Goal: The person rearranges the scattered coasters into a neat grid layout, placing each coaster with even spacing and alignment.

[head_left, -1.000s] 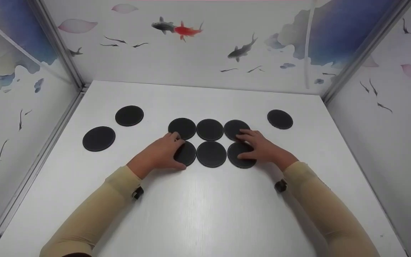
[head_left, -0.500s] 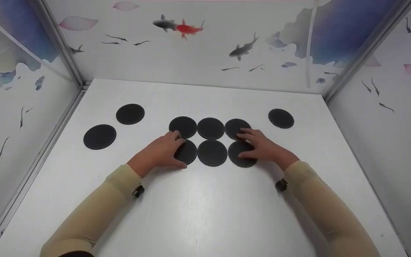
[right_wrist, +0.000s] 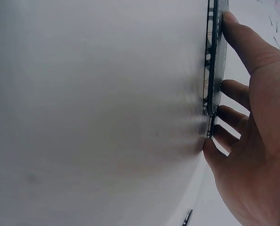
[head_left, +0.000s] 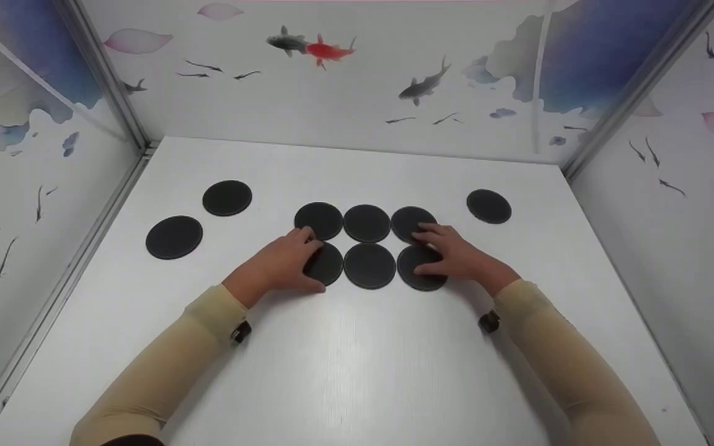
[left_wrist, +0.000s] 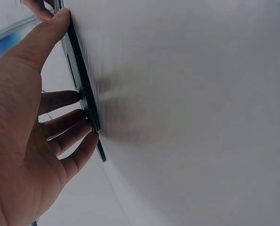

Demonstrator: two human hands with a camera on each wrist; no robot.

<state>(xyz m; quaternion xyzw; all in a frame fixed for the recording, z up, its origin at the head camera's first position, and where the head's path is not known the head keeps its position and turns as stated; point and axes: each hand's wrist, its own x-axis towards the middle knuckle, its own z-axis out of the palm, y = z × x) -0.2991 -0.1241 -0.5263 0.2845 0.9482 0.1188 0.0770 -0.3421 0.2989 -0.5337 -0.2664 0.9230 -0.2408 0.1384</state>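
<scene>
Black round coasters lie flat in two rows of three on the white table (head_left: 344, 359). My left hand (head_left: 279, 263) spans the near-left coaster (head_left: 327, 265), thumb at its near edge and fingertips along its left and far side, by the far-left coaster (head_left: 318, 218). On the near-right coaster (head_left: 419, 280) rests the thumb of my right hand (head_left: 459, 257), while its fingers touch the far-right coaster (head_left: 408, 222). Between the hands are the near-middle coaster (head_left: 369, 266) and the far-middle coaster (head_left: 367, 223). The right wrist view shows pale stitching along a coaster's edge (right_wrist: 219, 56).
Two more coasters lie apart on the left, one (head_left: 174, 238) nearer and one (head_left: 227, 198) farther. Another single coaster (head_left: 489, 206) lies at the back right. White panels (head_left: 357, 99) printed with fish close off the table's back and sides.
Both hands and all the coasters keep their places. Only the head view has shifted very slightly.
</scene>
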